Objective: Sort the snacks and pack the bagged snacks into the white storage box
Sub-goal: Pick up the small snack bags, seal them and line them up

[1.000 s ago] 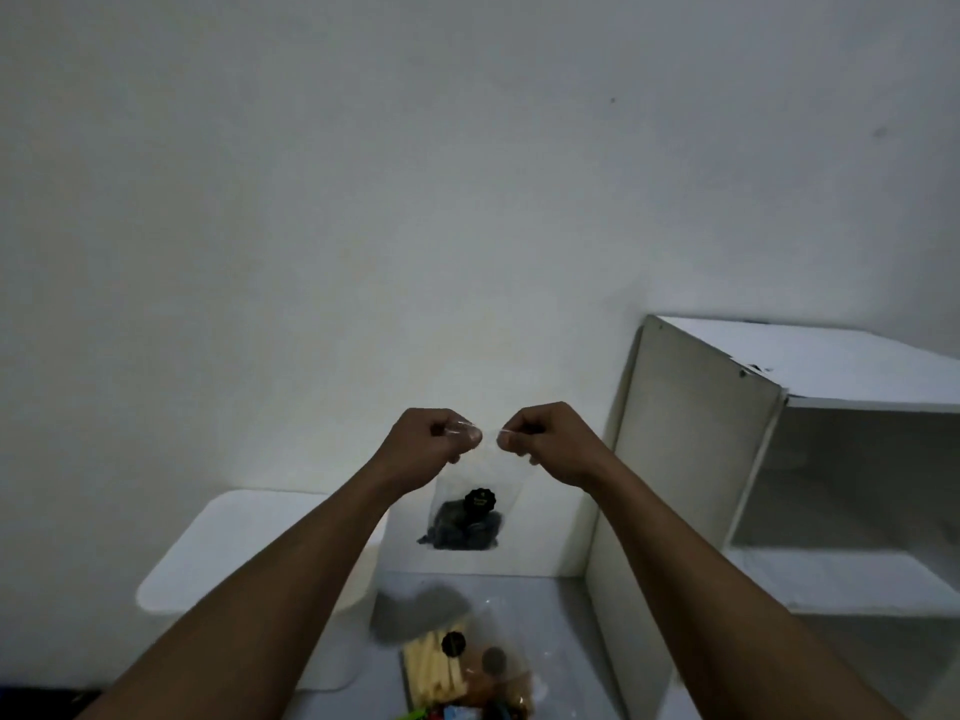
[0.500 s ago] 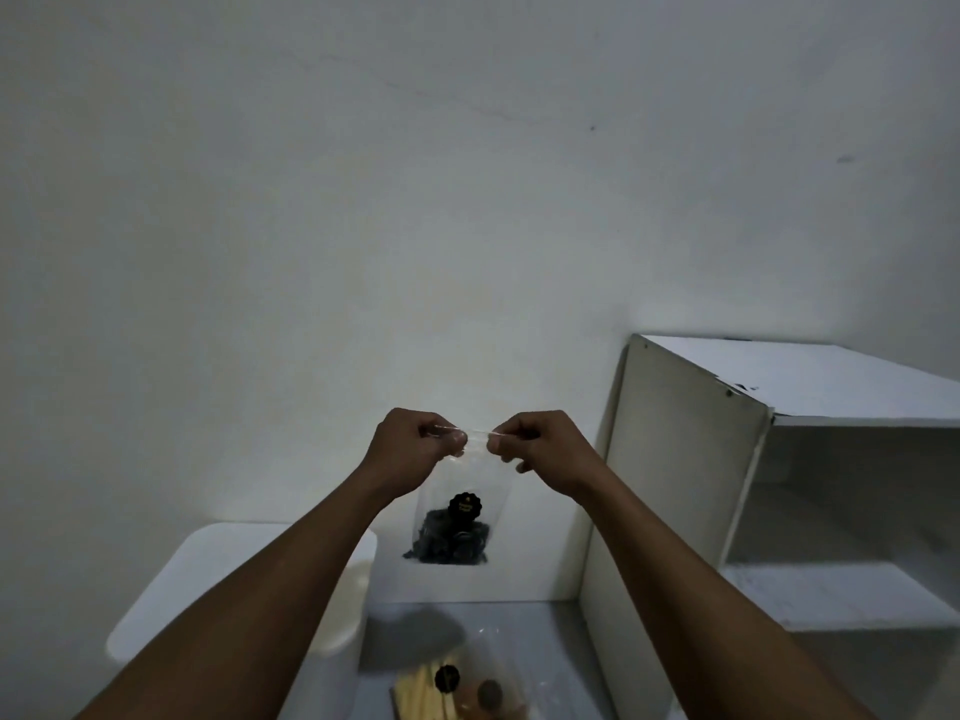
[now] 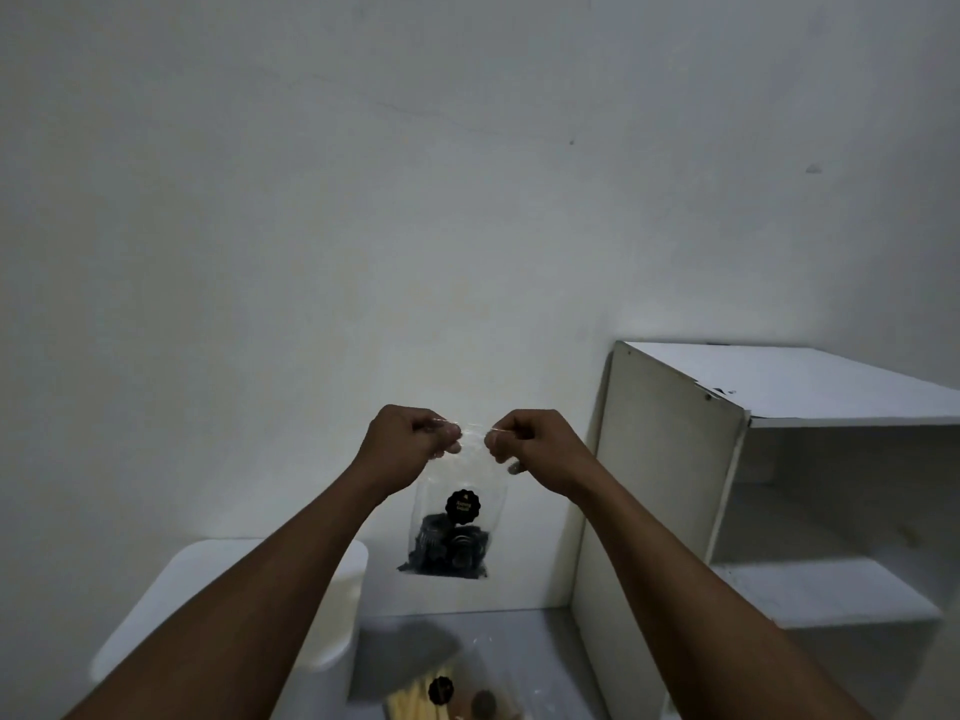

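Observation:
A clear bag of dark cookies [image 3: 451, 543] with a round black label hangs in the air in front of the wall. My left hand [image 3: 410, 441] pinches its top left corner and my right hand [image 3: 524, 441] pinches its top right corner, both raised to about the same height. The white storage box [image 3: 218, 600] with its lid on sits low at the left, partly hidden behind my left forearm. More bagged snacks [image 3: 447, 693], pale sticks and brown pieces under clear plastic, lie on the grey surface at the bottom edge.
A white shelf unit [image 3: 675, 485] with open compartments stands at the right, close to my right forearm. A plain white wall fills the upper part of the view. The grey floor surface [image 3: 530, 646] runs between the box and the shelf.
The view has tilted a little upward and the snacks on the floor have slid toward the bottom edge. Both hands still hold the bag's top, which hangs nearly the same way.

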Tool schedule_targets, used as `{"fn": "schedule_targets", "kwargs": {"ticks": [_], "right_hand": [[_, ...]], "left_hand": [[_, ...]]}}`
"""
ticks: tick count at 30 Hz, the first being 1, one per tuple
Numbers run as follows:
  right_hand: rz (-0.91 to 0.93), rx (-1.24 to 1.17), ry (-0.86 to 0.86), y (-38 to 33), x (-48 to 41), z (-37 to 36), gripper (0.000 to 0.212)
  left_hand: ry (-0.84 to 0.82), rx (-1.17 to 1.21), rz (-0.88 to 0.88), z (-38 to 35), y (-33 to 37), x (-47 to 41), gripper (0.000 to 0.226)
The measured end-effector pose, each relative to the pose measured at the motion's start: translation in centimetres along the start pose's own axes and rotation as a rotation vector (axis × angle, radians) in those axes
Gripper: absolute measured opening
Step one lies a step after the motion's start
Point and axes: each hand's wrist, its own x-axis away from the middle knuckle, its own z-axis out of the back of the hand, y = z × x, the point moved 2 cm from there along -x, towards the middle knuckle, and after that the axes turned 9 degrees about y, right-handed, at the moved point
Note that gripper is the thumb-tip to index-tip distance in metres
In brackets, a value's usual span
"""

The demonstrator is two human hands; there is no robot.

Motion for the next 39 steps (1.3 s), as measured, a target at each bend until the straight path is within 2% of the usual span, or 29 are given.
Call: {"fn": "schedule_targets", "kwargs": {"ticks": [6, 10, 13, 18, 23, 30, 35, 39], "right_hand": [[0.012, 0.003, 0.015, -0.4, -0.4, 0.5, 0.01], [-0.06, -0.151, -0.001, -0.5, -0.1, 0.3, 0.01], [-0.13, -0.258, 0.002, -0.1, 0.1, 0.1, 0.013], [-0.1, -0.222, 0.06, -0.7, -0.4, -0.3, 0.006], [-0.06, -0.154, 0.038, -1.3, -0.6, -1.0, 0.007], [-0.033, -0.084, 0.081, -2.0, -0.8, -1.3, 0.011], [-0.043, -0.054, 0.038, -2.2, -0.4, -1.8, 0.01], [0.009, 0.034, 0.021, -2.6, -0.3, -2.5, 0.009]], "left_hand": [[-0.088, 0.084, 0.09, 0.0, 0.6, 0.4, 0.018], [0.006, 0.0, -0.003, 0.5, 0.5, -0.1, 0.011], [0.008, 0.047, 0.016, 0.9, 0.4, -0.5, 0.01], [-0.038, 0.115, 0.077, 1.5, 0.3, -0.2, 0.016], [0.06, 0.089, 0.005, 2.3, 0.2, -0.9, 0.015], [-0.052, 0.143, 0.091, 2.9, 0.3, -0.6, 0.019], [0.034, 0.044, 0.003, 3.1, 0.1, -0.8, 0.015], [0.033, -0.043, -0.033, 2.8, -0.1, -0.9, 0.013]]}}
